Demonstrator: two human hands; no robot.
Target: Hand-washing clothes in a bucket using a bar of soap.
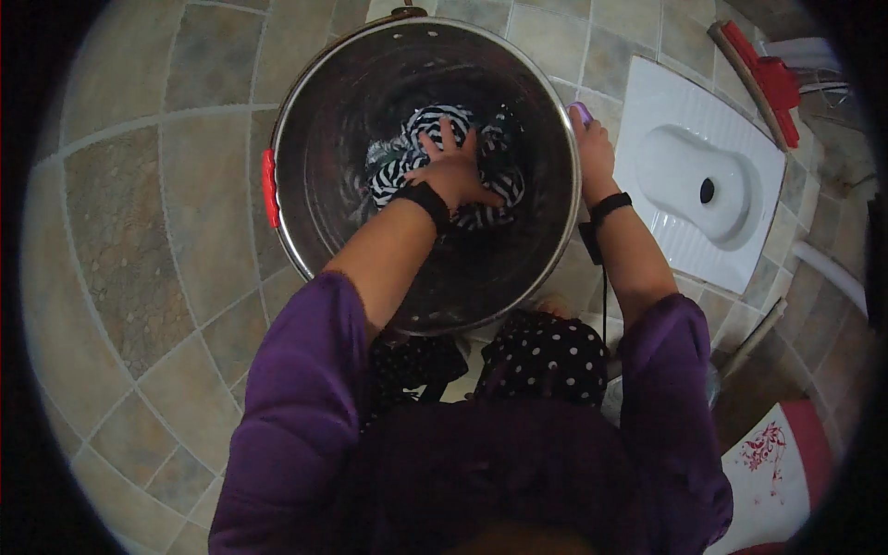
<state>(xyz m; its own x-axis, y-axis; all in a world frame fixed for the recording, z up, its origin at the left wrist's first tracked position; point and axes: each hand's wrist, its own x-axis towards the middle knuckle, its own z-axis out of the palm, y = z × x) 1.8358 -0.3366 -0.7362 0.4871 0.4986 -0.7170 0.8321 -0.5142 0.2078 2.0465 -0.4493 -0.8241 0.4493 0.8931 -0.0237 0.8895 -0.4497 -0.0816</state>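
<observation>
1. The tiled floor [203, 222] spreads across the left of the frame and under the pot; if water splashed onto it, footing near the polka-dot trousers [560, 356] might turn slippery.
2. The deep metal pot [319, 166], at the upper centre, could tip or slide if the person leaned hard on 1 side; the push of 1 arm inside and the other hand at the rim would be the cause.
3. The white squat toilet [680, 176] lies at the upper right, just beside the pot, so anything slipping over that rim might land on it and get dirty.
4. The purple sleeves [305, 370] are bunched near the elbows; the left one hangs close to the pot's near rim and could get wet if that arm reached deeper.
5. The black-and-white striped cloth [388, 185] sits bunched inside the pot, around its middle; pressing down the centre could leave the outer folds untouched. How much water lies there I cannot tell.
6. The left hand [450, 174] rests on the cloth with its fingers spread apart, gripping nothing; the fabric could squirm from under the palm.
7. The right hand [595, 153] is at the rim by a purple piece [581, 113]; whether its fingers clamp that I cannot tell, and a loose hold would steady little.
8. The thin black cord [605, 305] below the right wrist might snag if that arm swung.
</observation>
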